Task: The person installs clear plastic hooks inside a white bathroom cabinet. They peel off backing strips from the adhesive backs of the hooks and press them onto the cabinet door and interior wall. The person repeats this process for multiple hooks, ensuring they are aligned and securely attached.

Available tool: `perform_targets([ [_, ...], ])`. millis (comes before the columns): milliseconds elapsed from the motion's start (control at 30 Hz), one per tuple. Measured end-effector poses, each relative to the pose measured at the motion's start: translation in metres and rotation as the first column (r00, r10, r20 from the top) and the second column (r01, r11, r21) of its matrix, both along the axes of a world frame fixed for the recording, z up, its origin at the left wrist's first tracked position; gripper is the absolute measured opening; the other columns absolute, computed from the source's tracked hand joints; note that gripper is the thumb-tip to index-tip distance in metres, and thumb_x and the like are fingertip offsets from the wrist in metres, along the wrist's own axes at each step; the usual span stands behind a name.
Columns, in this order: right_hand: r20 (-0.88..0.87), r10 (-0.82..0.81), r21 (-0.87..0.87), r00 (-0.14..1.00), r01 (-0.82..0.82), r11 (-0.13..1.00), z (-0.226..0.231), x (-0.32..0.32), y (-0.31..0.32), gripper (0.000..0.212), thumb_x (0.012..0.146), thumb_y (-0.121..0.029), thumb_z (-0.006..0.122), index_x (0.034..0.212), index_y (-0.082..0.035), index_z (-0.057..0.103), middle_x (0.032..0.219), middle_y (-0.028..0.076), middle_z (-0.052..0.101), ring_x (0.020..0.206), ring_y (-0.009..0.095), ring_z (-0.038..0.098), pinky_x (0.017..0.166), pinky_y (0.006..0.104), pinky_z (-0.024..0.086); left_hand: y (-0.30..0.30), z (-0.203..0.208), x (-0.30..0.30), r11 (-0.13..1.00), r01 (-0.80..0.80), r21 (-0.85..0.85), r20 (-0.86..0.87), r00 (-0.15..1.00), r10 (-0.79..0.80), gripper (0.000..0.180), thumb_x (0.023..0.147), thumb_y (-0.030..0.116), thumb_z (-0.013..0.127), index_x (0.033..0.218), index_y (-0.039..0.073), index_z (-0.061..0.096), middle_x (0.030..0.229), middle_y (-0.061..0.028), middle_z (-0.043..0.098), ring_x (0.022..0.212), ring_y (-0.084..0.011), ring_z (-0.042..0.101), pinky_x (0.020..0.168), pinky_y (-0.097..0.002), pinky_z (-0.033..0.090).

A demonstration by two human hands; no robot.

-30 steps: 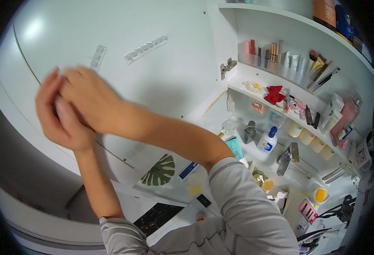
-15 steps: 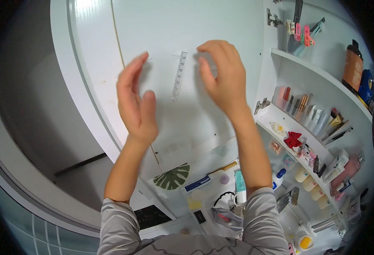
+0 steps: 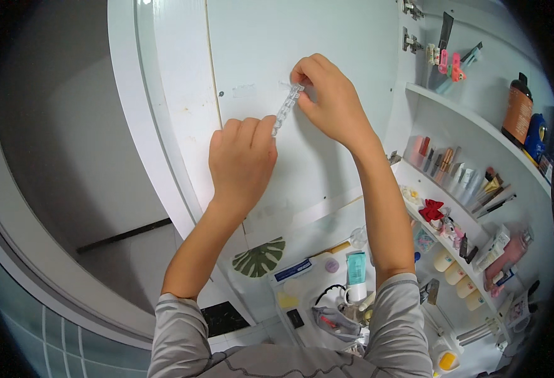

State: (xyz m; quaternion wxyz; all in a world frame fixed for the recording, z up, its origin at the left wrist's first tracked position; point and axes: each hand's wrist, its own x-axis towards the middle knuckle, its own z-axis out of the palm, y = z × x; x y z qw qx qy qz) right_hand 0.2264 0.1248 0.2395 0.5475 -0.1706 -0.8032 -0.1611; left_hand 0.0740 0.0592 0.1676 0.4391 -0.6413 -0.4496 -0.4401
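Two bare hands are raised against the inside of an open white cabinet door (image 3: 327, 38), and between them runs one clear plastic strip (image 3: 287, 108), ridged like a row of small hooks, lying slanted on the door's flat face. The right hand (image 3: 330, 104) pinches the strip's upper end between thumb and fingertips, closed narrow on it. The left hand (image 3: 242, 157) is curled with its knuckles toward me, its fingertips pressed at the strip's lower end; whether it grips the strip or only holds it flat against the door I cannot tell. Both sleeves are grey.

One faint rectangular mark (image 3: 243, 91) shows on the door just left of the strip. Two metal hinges (image 3: 410, 25) sit at the door's right edge, one above the other. Beside them hang several small clips (image 3: 447, 62), pink and pale, too tightly packed to count.

Three shelves show in the cabinet at right. One brown bottle (image 3: 517, 110) stands on the top shelf (image 3: 478, 120), with a blue container beside it. One red bow (image 3: 432, 210) lies on the middle shelf among tubes and sticks. Below the arms, one teal tube (image 3: 355, 269) stands upright, and one green leaf-patterned piece (image 3: 259, 259) lies to its left.
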Motion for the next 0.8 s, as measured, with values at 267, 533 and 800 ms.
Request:
perform_targets([
  [267, -0.009, 0.203, -0.265, 0.979, -0.198, 0.944, 0.008, 0.007, -0.003, 0.014, 0.073, 0.002, 0.053, 0.086, -0.002, 0.052, 0.078, 0.011, 0.056, 0.071, 0.023, 0.056, 0.066, 0.0327, 0.046, -0.001, 0.008, -0.009, 0.956, 0.224, 0.189, 0.059, 0.969, -0.239, 0.033, 0.065, -0.002, 0.066, 0.096, 0.010, 0.063, 0.084, -0.0017, 0.056, 0.074, -0.0194, 0.052, 0.063, -0.0314, 0.041],
  [533, -0.007, 0.208, -0.163, 0.978, -0.206, 0.965, 0.001, 0.010, -0.001, 0.011, 0.074, 0.001, 0.056, 0.085, -0.002, 0.056, 0.082, 0.010, 0.058, 0.072, 0.022, 0.058, 0.067, 0.0312, 0.047, -0.005, 0.029, -0.023, 0.930, 0.219, 0.295, -0.039, 0.975, -0.218, 0.030, 0.065, -0.003, 0.067, 0.091, 0.011, 0.066, 0.084, 0.0010, 0.057, 0.074, -0.0172, 0.052, 0.062, -0.0297, 0.038],
  [800, -0.107, 0.070, 0.108, 0.992, -0.059, 0.992, -0.017, 0.011, -0.007, 0.012, 0.075, 0.001, 0.064, 0.085, -0.005, 0.062, 0.082, 0.006, 0.060, 0.070, 0.021, 0.060, 0.061, 0.0298, 0.049, -0.007, 0.031, -0.028, 0.907, 0.293, 0.303, -0.092, 0.956, -0.279, 0.023, 0.068, -0.002, 0.068, 0.088, 0.010, 0.068, 0.081, 0.0012, 0.060, 0.071, -0.0153, 0.054, 0.059, -0.0279, 0.041],
])
